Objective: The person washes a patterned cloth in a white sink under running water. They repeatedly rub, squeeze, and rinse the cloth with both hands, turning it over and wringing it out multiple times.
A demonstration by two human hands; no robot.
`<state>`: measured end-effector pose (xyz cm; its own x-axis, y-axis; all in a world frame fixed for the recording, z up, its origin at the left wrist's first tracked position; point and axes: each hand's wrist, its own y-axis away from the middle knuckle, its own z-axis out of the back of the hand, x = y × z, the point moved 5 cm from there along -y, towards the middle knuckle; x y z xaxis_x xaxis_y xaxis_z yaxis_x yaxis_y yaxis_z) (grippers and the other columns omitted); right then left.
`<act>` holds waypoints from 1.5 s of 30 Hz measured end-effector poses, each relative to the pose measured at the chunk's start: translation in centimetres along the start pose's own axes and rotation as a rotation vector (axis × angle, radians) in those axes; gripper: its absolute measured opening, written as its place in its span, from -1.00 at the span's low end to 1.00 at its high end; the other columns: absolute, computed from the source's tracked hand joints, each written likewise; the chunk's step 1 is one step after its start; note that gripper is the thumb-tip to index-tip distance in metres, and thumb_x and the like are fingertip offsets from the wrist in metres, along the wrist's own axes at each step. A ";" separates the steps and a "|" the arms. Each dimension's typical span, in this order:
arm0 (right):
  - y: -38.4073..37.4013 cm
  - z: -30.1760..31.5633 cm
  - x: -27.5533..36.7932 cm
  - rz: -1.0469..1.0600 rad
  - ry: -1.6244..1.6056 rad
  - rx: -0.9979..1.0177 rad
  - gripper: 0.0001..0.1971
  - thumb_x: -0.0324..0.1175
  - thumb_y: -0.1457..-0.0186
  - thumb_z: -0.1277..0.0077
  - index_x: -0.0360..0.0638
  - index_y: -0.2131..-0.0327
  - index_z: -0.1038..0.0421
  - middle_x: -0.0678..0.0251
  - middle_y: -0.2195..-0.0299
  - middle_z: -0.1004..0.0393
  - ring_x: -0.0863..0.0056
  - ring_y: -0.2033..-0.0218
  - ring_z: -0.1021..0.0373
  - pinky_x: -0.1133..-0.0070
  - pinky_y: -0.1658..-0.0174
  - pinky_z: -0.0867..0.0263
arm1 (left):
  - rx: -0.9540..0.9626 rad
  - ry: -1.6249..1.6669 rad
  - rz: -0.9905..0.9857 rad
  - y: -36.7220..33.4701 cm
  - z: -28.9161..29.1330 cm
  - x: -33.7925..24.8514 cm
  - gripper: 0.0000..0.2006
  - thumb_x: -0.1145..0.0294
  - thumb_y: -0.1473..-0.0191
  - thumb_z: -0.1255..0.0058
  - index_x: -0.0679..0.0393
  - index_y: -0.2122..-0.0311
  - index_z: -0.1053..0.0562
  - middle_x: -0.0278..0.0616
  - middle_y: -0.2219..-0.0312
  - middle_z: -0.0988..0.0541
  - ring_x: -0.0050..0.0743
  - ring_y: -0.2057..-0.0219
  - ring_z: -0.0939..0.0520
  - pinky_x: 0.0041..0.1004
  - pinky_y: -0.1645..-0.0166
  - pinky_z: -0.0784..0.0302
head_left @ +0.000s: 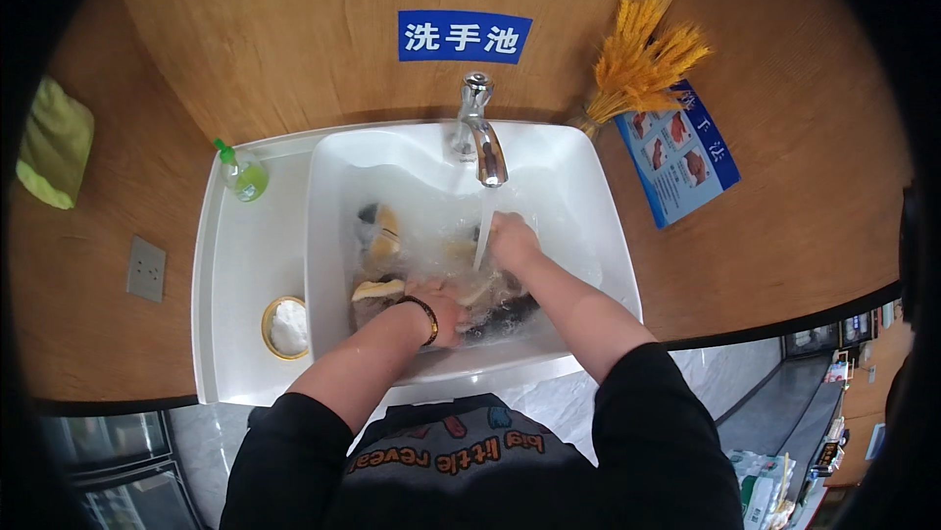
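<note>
White sink (578, 197), wet tan-edged item (376, 290), beside left fingers (425, 288)

A wet tan-and-black object (384, 236) lies partly submerged at the left side of the sink (606, 236). A cream-edged brown piece (372, 297) sits nearer the front wall; a dark piece (505, 319) lies to its right, in cloudy water (417, 195). Their exact kind is unclear.

the left forearm (361, 358) angles forward and inward, with the left hand (443, 312) lowered, back upward, fingers partly obscured. the right forearm (583, 309) reaches farther forward, angled inward; the right hand (514, 239) is curled, its fingertips hidden.
</note>
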<state>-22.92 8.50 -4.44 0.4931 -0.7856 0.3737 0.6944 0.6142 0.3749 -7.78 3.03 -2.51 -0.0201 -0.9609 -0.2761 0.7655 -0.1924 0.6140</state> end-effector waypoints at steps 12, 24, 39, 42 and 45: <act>4.8 -3.6 2.9 0.529 0.204 0.049 -0.80 -0.32 0.05 0.15 -0.13 0.31 -0.23 0.10 0.27 -0.34 0.14 0.27 -0.36 0.37 0.25 -0.30 | 0.035 -0.042 -0.030 -0.4 0.1 0.0 -0.64 0.16 0.15 0.11 -0.21 0.15 -0.45 -0.25 0.03 -0.32 -0.16 -0.05 -0.24 -0.07 -0.09 -0.10; -3.0 -2.3 -0.3 0.075 0.313 -0.034 -0.72 -0.22 -0.01 0.28 -0.13 0.39 -0.41 0.10 0.36 -0.44 0.17 0.29 -0.38 0.38 0.22 -0.29 | -0.027 0.132 0.095 -1.9 -2.8 1.6 -0.69 0.18 0.09 0.19 -0.22 0.18 -0.46 -0.22 0.00 -0.27 -0.13 -0.07 -0.22 -0.13 -0.10 -0.10; 5.4 -3.6 3.1 0.484 0.080 -0.143 -0.71 -0.37 0.07 0.14 0.01 0.19 -0.29 0.11 0.22 -0.27 0.12 0.26 -0.32 0.32 0.27 -0.30 | 0.163 0.164 0.007 -1.1 -1.1 0.9 -0.69 0.19 0.08 0.18 -0.09 0.19 -0.46 -0.15 0.03 -0.32 -0.11 -0.04 -0.27 -0.20 -0.10 -0.14; 4.0 -4.8 2.7 0.419 0.172 -0.072 -0.72 -0.34 0.06 0.16 0.04 0.19 -0.28 0.14 0.31 -0.31 0.11 0.31 -0.34 0.31 0.29 -0.30 | 0.050 0.140 -0.015 -1.0 -1.4 0.9 -0.69 0.21 0.08 0.19 -0.12 0.18 -0.46 -0.15 0.02 -0.31 -0.10 -0.05 -0.26 -0.20 -0.10 -0.15; 2.7 -5.1 1.9 0.419 0.226 -0.083 -0.76 -0.30 0.03 0.19 0.01 0.22 -0.30 0.13 0.36 -0.36 0.10 0.34 -0.36 0.31 0.29 -0.29 | 0.012 0.102 0.023 -0.8 -1.0 0.9 -0.69 0.23 0.09 0.19 -0.15 0.19 -0.47 -0.15 0.02 -0.31 -0.12 -0.05 -0.26 -0.20 -0.08 -0.18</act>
<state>-17.39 8.30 -7.08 0.8346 -0.4740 0.2806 0.4465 0.8805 0.1591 -7.73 2.54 -3.98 0.0634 -0.9402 -0.3348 0.7570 -0.1733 0.6301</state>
